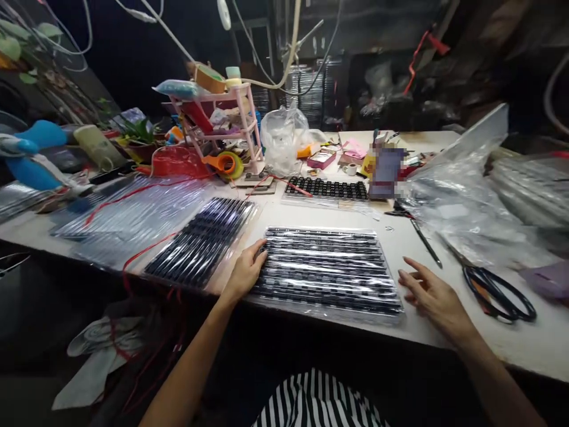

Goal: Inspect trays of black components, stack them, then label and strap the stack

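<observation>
A left hand (246, 271) curls its fingers at the left edge of a clear plastic pack of black pieces (329, 270) lying flat at the front of a white table (542, 338); whether the fingers grip the edge or merely touch it cannot be told. The right hand (433, 296), empty, with fingers loosely parted, is just beside the pack's right edge, apart from it. Light glints in bands across the pack, which sits directly before the person, whose striped garment (317, 403) shows below the table edge.

To the left, a second pack (200, 240) of dark pieces lies at a slant, next to a spread of clear ridged plastic sheets (133, 213) crossed by red string (106, 204). Behind the central pack rests a black grid of pieces (326, 188). On the right, scissors (478, 274) with dark handles lie near the right hand, a slim dark tool (425, 242) to their left and crumpled clear plastic (448, 190) behind them. Toward the back stand a cluttered pink rack (251, 127), an orange tape dispenser (220, 162) by its foot and a clear bag (284, 139) to its right.
</observation>
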`<state>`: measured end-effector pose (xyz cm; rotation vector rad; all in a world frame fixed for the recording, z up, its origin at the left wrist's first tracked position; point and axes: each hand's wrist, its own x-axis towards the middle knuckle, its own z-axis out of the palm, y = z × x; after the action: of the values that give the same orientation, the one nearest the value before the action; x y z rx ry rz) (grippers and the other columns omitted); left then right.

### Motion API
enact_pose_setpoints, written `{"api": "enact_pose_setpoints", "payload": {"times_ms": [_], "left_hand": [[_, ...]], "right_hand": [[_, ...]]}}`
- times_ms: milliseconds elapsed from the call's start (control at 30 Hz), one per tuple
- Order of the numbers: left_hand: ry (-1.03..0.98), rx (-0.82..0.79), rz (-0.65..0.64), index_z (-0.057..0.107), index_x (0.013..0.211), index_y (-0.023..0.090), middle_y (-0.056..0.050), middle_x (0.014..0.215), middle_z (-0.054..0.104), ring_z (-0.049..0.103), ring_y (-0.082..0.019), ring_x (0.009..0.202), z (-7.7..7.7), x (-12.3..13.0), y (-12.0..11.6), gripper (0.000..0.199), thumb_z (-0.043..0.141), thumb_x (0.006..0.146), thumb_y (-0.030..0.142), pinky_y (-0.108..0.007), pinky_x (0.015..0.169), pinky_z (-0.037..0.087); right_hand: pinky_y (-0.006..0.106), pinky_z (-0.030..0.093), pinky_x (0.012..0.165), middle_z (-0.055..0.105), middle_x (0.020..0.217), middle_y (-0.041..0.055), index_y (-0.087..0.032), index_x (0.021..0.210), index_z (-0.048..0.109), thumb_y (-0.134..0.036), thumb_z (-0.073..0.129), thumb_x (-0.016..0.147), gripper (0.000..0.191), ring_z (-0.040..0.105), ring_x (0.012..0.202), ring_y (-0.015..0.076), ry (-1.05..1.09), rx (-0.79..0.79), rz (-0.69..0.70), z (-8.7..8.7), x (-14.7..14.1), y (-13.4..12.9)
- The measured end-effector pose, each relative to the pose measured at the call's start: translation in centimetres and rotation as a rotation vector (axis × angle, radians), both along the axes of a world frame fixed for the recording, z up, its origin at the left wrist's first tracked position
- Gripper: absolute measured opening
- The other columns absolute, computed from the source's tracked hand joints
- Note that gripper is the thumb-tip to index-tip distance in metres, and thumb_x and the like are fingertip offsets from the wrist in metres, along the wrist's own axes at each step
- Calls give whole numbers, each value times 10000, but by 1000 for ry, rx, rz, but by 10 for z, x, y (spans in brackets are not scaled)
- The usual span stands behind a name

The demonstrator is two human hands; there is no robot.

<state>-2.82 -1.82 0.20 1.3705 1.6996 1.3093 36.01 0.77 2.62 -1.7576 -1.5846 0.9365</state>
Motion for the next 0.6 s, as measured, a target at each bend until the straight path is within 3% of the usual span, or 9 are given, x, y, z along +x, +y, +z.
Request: {"api": "enact_pose_setpoints", "payload": {"times_ms": [67, 167, 233, 333, 433, 500, 600], "left_hand": [[60, -13, -19, 648, 1095, 214, -93, 1230, 599, 472, -273, 1212, 0, 4, 5, 363, 629, 754, 336, -442, 1089, 229], [160, -50, -36, 621, 1143, 211, -145, 1326, 510, 348, -342, 1301, -3, 13, 9, 454, 661, 720, 370, -546, 1091, 101], [313, -85, -38, 568, 1223, 196, -189, 1390, 423, 276, -385, 1331, -6, 17, 10, 527, 635, 743, 402, -614, 1060, 50], [465, -122, -50, 500, 1299, 169, -210, 1421, 369, 273, -386, 1333, -8, 17, 12, 570, 573, 793, 420, -621, 1052, 105], [265, -89, -94, 516, 1286, 201, -137, 1421, 403, 305, -300, 1336, -6, 10, 10, 539, 581, 796, 417, -508, 1104, 155], [25, -58, -116, 515, 1287, 235, -78, 1415, 428, 327, -238, 1331, -3, 4, 6, 511, 578, 809, 405, -416, 1126, 172], [-258, -28, -103, 496, 1302, 256, -46, 1409, 442, 374, -217, 1305, -1, -1, -2, 506, 587, 816, 365, -365, 1113, 234]], "right_hand": [[371, 536, 678, 608, 1026, 112, -175, 1313, 479, -533, 440, 859, 579, 631, 731, 201, -158, 124, 106, -6, -2, 6], [411, 501, 843, 545, 1190, 131, -210, 1329, 476, -406, 330, 925, 472, 568, 999, 252, -449, 303, 282, -10, -17, 14], [438, 491, 853, 504, 1267, 148, -216, 1347, 462, -337, 291, 937, 461, 508, 1081, 288, -659, 336, 334, -10, -32, 20], [487, 475, 840, 467, 1316, 192, -191, 1360, 448, -297, 263, 937, 473, 474, 1098, 331, -800, 351, 345, -10, -47, 28], [515, 419, 927, 489, 1303, 176, -171, 1320, 487, -325, 289, 934, 460, 462, 1128, 318, -599, 382, 300, -10, -46, 37], [474, 400, 977, 527, 1266, 137, -169, 1284, 505, -353, 321, 929, 440, 475, 1144, 277, -347, 363, 234, -11, -40, 39], [393, 459, 924, 537, 1227, 101, -195, 1265, 502, -380, 352, 921, 418, 541, 1063, 222, -79, 298, 140, -13, -30, 38]]}}
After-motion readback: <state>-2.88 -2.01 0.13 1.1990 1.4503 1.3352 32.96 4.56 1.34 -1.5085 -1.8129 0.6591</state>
